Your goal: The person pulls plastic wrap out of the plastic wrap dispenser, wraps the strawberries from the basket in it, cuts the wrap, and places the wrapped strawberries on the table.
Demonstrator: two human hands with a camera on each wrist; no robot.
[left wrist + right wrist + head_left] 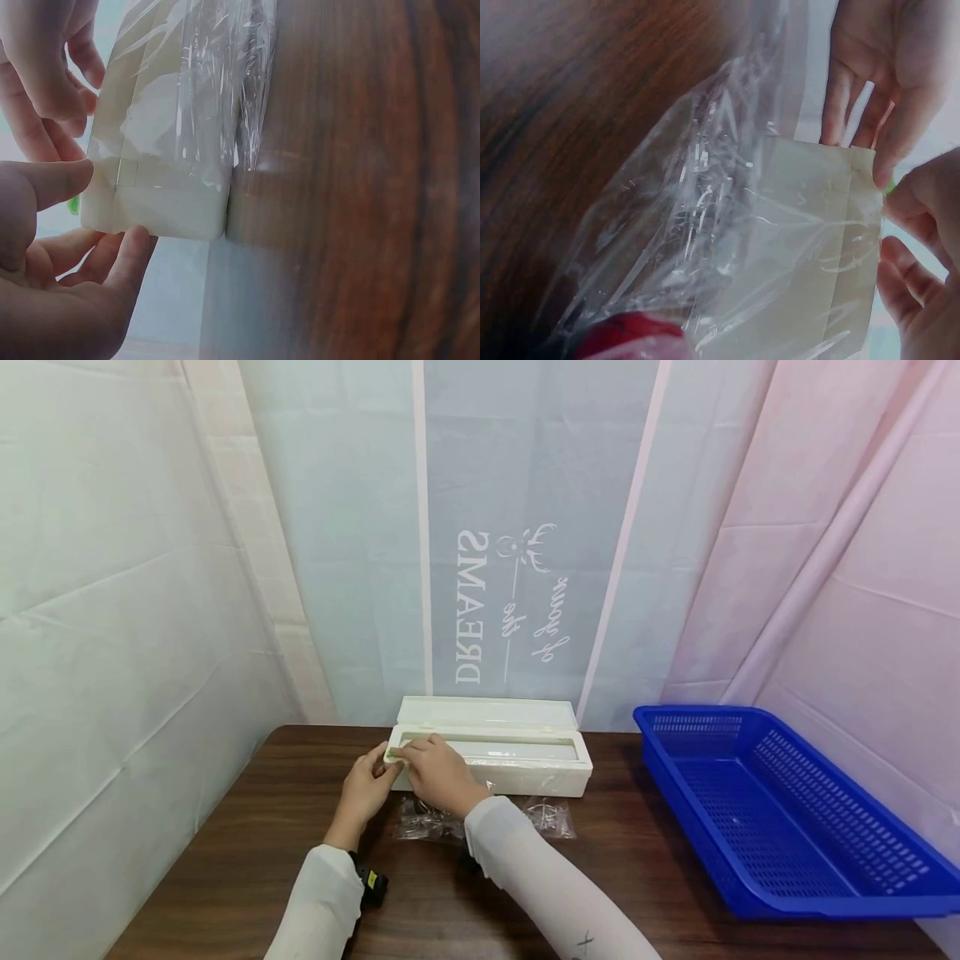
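A long white box (525, 777) stands on the table with its hinged lid (487, 712) raised, and a white roll or bar (517, 750) lies inside. My left hand (365, 789) grips the box's left end, thumb on the front edge and fingers at the end face in the left wrist view. At that same corner, my right hand (438, 772) reaches across the opening with curled fingers, pinching a small green piece (889, 187). Its exact shape is mostly hidden by the fingertips. Crinkled clear plastic film (697, 187) hangs along the box's front.
More clear plastic (551, 818) lies on the brown wooden table (255, 827) before the box. A red object (634, 334) shows beside the plastic in the right wrist view. At the right stands a blue basket (686, 810). Printed fabric (352, 568) hangs behind.
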